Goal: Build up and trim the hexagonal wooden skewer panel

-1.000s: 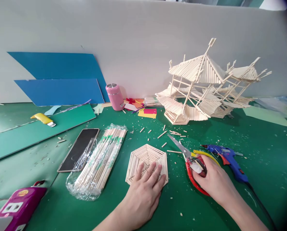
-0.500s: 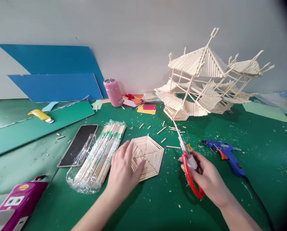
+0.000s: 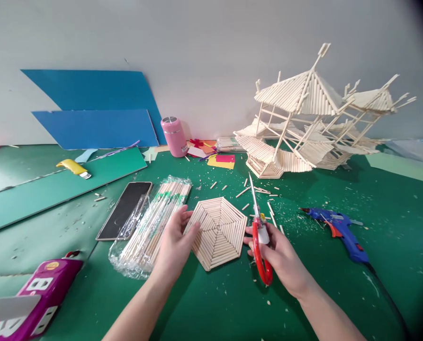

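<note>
A flat, many-sided panel of thin wooden sticks (image 3: 220,232) lies in front of me, its sticks set in rings around the centre. My left hand (image 3: 177,237) grips its left edge, thumb on top and fingers partly hidden at the rim. In my right hand (image 3: 278,251) is a pair of scissors (image 3: 262,251) with red handles, blades pointing away from me. Fingertips of that hand come close to the panel's right edge; whether they touch it I cannot tell. Left of the panel is a clear plastic pack of wooden sticks (image 3: 154,222).
A stick-built pavilion model (image 3: 300,94) stands at the back right. A blue glue gun (image 3: 339,225) lies right, its cord trailing forward. On the left are a phone (image 3: 122,213), a yellow cutter (image 3: 72,166) and a purple power strip (image 3: 51,293). Behind stands a pink bottle (image 3: 175,137).
My left hand has gone from above the panel to its left edge, and the panel has turned slightly. My right hand has brought the scissors left, beside the panel. The view has shifted a little.
</note>
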`<state>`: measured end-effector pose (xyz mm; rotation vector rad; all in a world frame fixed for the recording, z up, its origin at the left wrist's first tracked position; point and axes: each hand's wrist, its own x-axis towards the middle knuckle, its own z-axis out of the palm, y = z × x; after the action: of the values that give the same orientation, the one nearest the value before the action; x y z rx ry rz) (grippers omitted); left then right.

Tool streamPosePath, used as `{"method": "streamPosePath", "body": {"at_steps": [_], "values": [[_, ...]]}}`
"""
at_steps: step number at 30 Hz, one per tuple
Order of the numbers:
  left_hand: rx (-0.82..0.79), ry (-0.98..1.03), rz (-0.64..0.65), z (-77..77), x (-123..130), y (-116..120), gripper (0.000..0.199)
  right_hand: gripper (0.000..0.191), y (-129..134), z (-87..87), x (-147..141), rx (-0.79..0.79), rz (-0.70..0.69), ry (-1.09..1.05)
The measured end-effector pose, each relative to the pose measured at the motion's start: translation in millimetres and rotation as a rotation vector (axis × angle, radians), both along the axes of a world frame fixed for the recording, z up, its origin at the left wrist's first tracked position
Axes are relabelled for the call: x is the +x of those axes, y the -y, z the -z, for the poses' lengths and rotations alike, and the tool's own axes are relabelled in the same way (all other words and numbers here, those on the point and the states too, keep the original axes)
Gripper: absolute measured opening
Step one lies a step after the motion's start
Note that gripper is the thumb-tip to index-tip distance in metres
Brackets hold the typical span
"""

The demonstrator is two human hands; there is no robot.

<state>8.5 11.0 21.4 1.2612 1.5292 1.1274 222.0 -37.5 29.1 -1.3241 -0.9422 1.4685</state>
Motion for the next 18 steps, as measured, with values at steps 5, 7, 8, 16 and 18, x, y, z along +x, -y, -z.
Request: {"method": "streamPosePath", "body": {"at_steps": [5,7,8,16,18], "values": [[-0.313,0.572,0.034,-19.9,-2,0,0.034,0.031,3,1.4,6,0.033,0.047,-0.030],[-0.394,0.584,0.141,-23.2,-1,4,0.022,0.029,5,0.7,7,0.043,0.065,-0.022],[-0.432,0.583,0.202,-23.8,0,6,0.019,0.029,6,-0.1,8,0.051,0.068,-0.016],[-0.461,0.706,0.207,-31.7,-14,17,0.013,0.037,4,-7.5,32,0.128,0.066,0.193],[-0.441,0.788,0.120,-37.8,-17,18,0.013,0.036,2,-9.5,33,0.153,0.076,0.335]]}}
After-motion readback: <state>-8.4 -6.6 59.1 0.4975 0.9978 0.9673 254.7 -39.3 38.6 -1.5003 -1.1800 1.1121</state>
